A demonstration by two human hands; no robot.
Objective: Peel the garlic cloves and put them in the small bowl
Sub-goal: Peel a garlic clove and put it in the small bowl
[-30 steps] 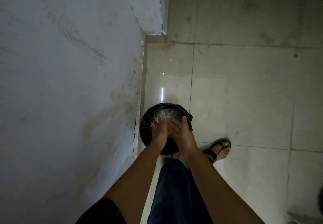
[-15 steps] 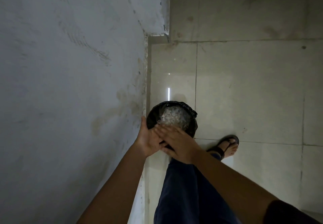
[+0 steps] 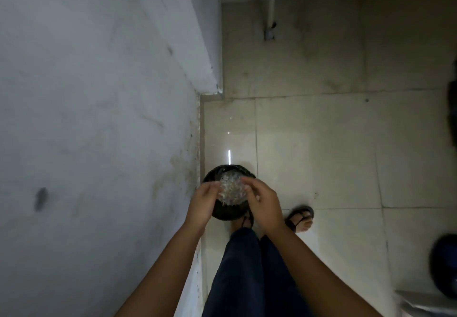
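Garlic cloves and the small bowl are out of sight. At the floor's [image 3: 321,156] left edge, against the wall [image 3: 99,119], my left hand [image 3: 202,201] and right hand [image 3: 265,205] hover, fingers curled, over a black bin [image 3: 226,214]. Between them is a pale crinkly mass [image 3: 232,190], probably peelings for discarding. I cannot tell if I grip it.

My left hand [image 3: 202,203] and right hand [image 3: 264,205] have parted over the bin [image 3: 228,168], uncovering the pale scraps [image 3: 232,190] between them.
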